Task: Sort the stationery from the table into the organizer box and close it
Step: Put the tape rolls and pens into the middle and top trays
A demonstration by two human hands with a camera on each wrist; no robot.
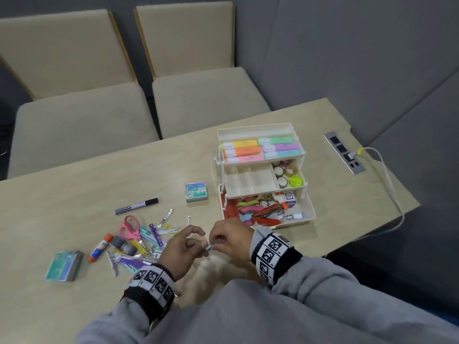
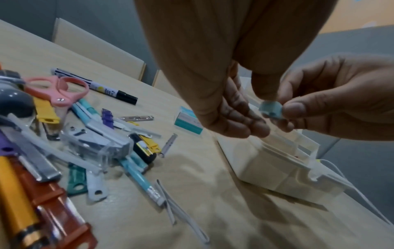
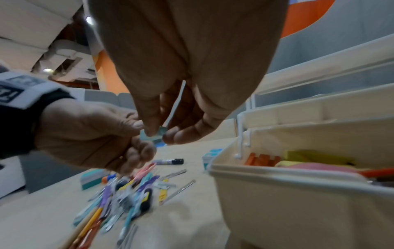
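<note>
The small light-blue piece (image 2: 271,111) pinched between my two hands is too blurred and too far covered by my fingertips (image 2: 293,110) for me to tell what it is. In the head view it is only a speck. Left of the organizer box (image 1: 310,207), the pile of stationery (image 1: 139,244) lies overlapped, so many pieces stay half hidden. In my right wrist view that pile is smeared, and the box is cut off by the right edge.

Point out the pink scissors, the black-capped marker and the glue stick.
pink scissors (image 1: 129,228), head view, on the handle loops.
marker (image 1: 136,206), head view, mid-barrel.
glue stick (image 1: 100,247), head view, on the white body.
</note>
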